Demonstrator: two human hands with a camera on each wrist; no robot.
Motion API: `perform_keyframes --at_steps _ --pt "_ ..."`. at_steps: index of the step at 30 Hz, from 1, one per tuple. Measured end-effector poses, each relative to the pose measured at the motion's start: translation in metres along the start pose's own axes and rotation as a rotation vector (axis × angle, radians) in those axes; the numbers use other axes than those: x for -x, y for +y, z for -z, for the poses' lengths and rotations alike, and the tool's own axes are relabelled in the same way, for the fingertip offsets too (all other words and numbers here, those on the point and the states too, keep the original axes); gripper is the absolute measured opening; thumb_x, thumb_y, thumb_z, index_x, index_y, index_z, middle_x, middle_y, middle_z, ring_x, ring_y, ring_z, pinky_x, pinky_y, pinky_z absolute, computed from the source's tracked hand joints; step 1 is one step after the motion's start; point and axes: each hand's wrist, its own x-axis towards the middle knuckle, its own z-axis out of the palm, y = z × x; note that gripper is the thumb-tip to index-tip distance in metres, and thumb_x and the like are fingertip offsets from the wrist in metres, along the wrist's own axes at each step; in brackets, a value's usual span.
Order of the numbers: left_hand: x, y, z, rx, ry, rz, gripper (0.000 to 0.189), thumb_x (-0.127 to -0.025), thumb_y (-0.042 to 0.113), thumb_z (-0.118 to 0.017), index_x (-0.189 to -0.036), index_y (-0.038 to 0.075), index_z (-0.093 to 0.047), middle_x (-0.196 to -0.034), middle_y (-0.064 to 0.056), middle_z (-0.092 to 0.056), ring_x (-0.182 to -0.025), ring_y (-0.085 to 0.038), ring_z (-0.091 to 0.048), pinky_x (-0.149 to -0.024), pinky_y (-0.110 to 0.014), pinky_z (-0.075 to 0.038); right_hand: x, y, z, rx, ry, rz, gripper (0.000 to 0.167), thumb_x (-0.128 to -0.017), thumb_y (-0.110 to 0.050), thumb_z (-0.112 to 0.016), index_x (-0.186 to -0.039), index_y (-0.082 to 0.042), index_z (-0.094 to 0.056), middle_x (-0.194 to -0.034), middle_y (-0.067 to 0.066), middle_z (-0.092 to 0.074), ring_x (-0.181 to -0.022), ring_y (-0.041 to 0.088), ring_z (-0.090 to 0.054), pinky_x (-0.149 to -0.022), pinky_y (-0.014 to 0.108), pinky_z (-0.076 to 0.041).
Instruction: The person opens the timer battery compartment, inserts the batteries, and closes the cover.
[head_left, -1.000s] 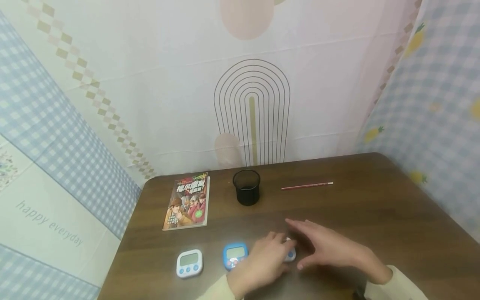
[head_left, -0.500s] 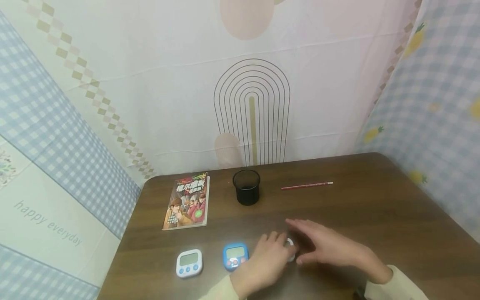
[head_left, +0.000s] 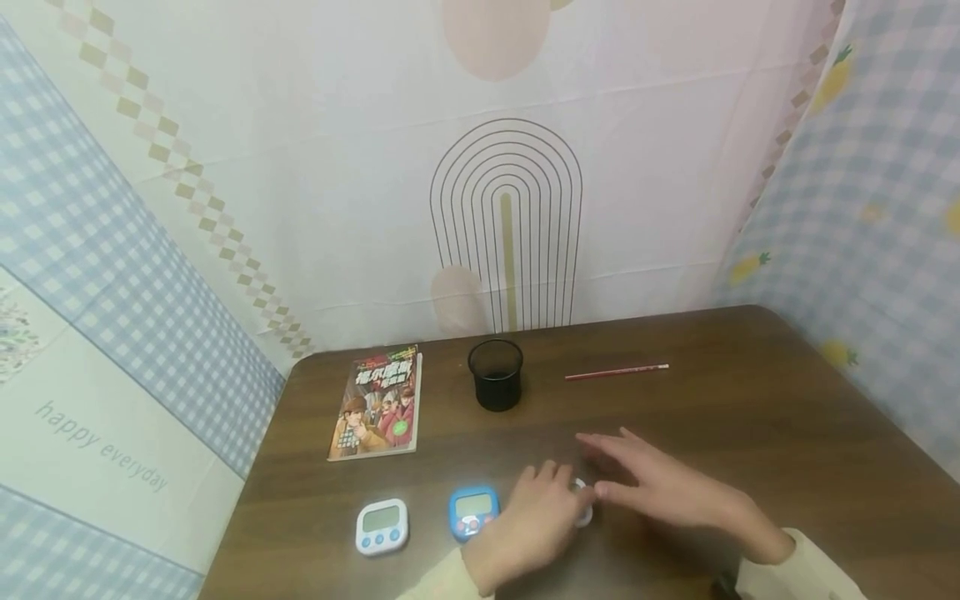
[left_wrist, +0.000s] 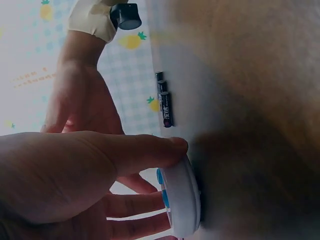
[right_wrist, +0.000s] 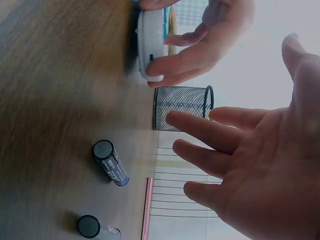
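Note:
My left hand (head_left: 534, 518) grips a white digital timer (left_wrist: 183, 202) with blue buttons, thumb at one edge and fingers at the opposite edge. The timer is tilted up on its side close over the table, and in the head view the hand hides most of it. My right hand (head_left: 667, 483) is just to the right, fingers spread and holding nothing, its thumb near the timer. Two black-cased batteries, one nearer (right_wrist: 111, 162) and one further along (right_wrist: 97, 227), lie on the table by the right hand, which hides them in the head view.
A blue timer (head_left: 474, 512) and another white timer (head_left: 382, 527) lie left of my left hand. Behind them are a comic book (head_left: 377, 404), a black mesh pen cup (head_left: 497, 387) and a red pencil (head_left: 617, 372) on the wooden table (head_left: 750, 400). Patterned cloth hangs behind.
The white timer in my left hand has tipped from lying nearly flat onto its side. My right hand has risen a little, its thumb shifting up toward the timer.

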Motion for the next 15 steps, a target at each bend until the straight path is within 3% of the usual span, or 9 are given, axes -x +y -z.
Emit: perform_keyframes --at_steps 4,7,15 --pt "-0.001 -0.003 0.004 0.061 -0.007 0.006 0.049 -0.085 0.037 -0.088 -0.131 0.037 -0.070 -0.123 0.000 -0.071 -0.110 -0.019 -0.067 -0.085 -0.032 -0.060 0.001 -0.001 0.000 -0.025 0.014 0.003 0.053 -0.110 -0.034 -0.058 -0.160 -0.021 -0.047 -0.158 0.009 -0.055 -0.153 0.052 -0.033 -0.122 0.076 -0.015" --pt "-0.002 -0.005 0.006 0.113 0.026 0.004 0.053 -0.083 0.039 -0.090 -0.132 0.032 -0.069 -0.124 0.000 -0.071 -0.108 -0.018 -0.066 -0.085 -0.031 -0.060 0.001 -0.003 0.001 -0.044 0.014 -0.002 0.049 -0.112 -0.031 -0.053 -0.159 -0.019 -0.048 -0.159 0.010 -0.054 -0.153 0.054 -0.031 -0.122 0.077 -0.015" --pt "0.000 -0.010 0.013 0.290 0.262 0.009 0.046 -0.084 0.037 -0.089 -0.123 0.020 -0.069 -0.116 -0.002 -0.071 -0.099 -0.013 -0.065 -0.070 -0.016 -0.053 0.001 -0.005 0.002 -0.131 0.000 -0.031 0.044 -0.117 -0.030 -0.036 -0.156 -0.021 -0.053 -0.160 0.005 -0.054 -0.155 0.058 -0.022 -0.118 0.084 -0.009"
